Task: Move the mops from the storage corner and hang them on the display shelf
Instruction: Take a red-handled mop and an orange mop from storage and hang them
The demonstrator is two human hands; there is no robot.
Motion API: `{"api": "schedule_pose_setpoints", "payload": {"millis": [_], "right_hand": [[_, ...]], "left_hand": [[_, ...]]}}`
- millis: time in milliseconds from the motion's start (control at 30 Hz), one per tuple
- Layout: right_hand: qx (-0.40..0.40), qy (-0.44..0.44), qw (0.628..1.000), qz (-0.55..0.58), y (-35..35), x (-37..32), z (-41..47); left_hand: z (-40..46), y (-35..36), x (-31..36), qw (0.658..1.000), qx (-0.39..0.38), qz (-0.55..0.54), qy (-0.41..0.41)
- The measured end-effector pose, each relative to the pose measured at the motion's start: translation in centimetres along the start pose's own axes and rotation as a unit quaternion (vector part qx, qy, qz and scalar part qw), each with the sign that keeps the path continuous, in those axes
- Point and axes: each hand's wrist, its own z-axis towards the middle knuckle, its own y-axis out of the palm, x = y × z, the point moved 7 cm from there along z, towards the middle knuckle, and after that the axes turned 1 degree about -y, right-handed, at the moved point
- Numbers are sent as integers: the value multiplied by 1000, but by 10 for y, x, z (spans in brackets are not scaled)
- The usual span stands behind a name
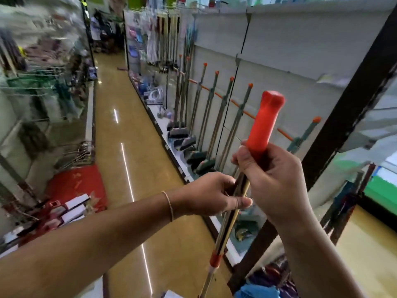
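While both hands (272, 179) hold it, the mop (263, 125) shows an orange grip.

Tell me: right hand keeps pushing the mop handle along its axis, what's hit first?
Probably the white back panel of the display shelf, above the orange rail. The right hand aims the orange grip there; depth unclear.

I see the mop (242, 186) upright in front of me, its grip (265, 123) at the top. My right hand (272, 179) holds it just under the grip; my left hand (212, 193) holds the pole directly below and to the left. Behind the hands, along the right, runs the display shelf (290, 67), with a row of mops (214, 117) leaning against it, heads down on its base. The aisle floor (129, 147) stretches away left of the shelf, and racks (43, 82) stand on the far left.
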Motion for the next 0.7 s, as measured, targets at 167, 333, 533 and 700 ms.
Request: {"api": "schedule_pose_setpoints", "payload": {"millis": [167, 333, 533, 700], "right_hand": [[-36, -3, 999, 22, 45, 36, 63], [-72, -18, 996, 51, 91, 77, 134], [-135, -38, 987, 82, 144, 110, 224], [-168, -51, 976, 129, 194, 128, 281]], "left_hand": [[42, -59, -40, 999, 31, 1, -28], [89, -125, -78, 995, 86, 25, -53], [136, -206, -102, 990, 100, 7, -99], [158, -265, -127, 984, 139, -6, -108]]}}
